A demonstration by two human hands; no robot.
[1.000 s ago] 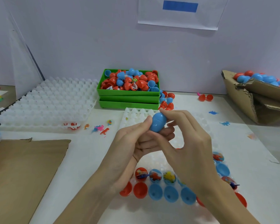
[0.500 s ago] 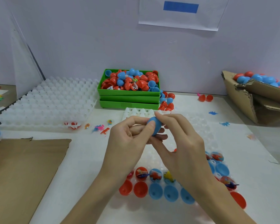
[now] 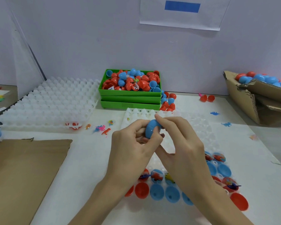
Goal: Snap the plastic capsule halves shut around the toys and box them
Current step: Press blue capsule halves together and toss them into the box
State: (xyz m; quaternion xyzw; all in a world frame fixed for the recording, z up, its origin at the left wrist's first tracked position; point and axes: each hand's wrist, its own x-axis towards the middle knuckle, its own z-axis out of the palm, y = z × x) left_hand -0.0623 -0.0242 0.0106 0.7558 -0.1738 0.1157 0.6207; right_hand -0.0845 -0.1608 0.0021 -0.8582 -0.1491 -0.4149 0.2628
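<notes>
Far left of the left hand [image 3: 133, 146]: brown cardboard sheet [image 3: 23, 172] flat on the table; beyond it, a white cell tray [image 3: 52, 103], with loose small toy figures [image 3: 102, 129] scattered between tray and hand.

Left hand: fingers curled round a blue capsule [image 3: 151, 129], thumb pressed on its near side. Capsule raised off the table, held between both hands, seam visible across its middle, halves together.

Right hand [image 3: 183, 146]: fingertips pinching the capsule's far right end, index finger over the top.

Directly beyond the hands: stacked green bins [image 3: 130, 98], the top one heaped with red and blue capsule halves. Under the hands: a second white tray [image 3: 201, 127]. Below the wrists, toward the body: rows of open halves [image 3: 156, 191], red and blue, some with toys inside.

Far right of the right hand: cardboard box [image 3: 243, 101] holding closed blue and red capsules.
</notes>
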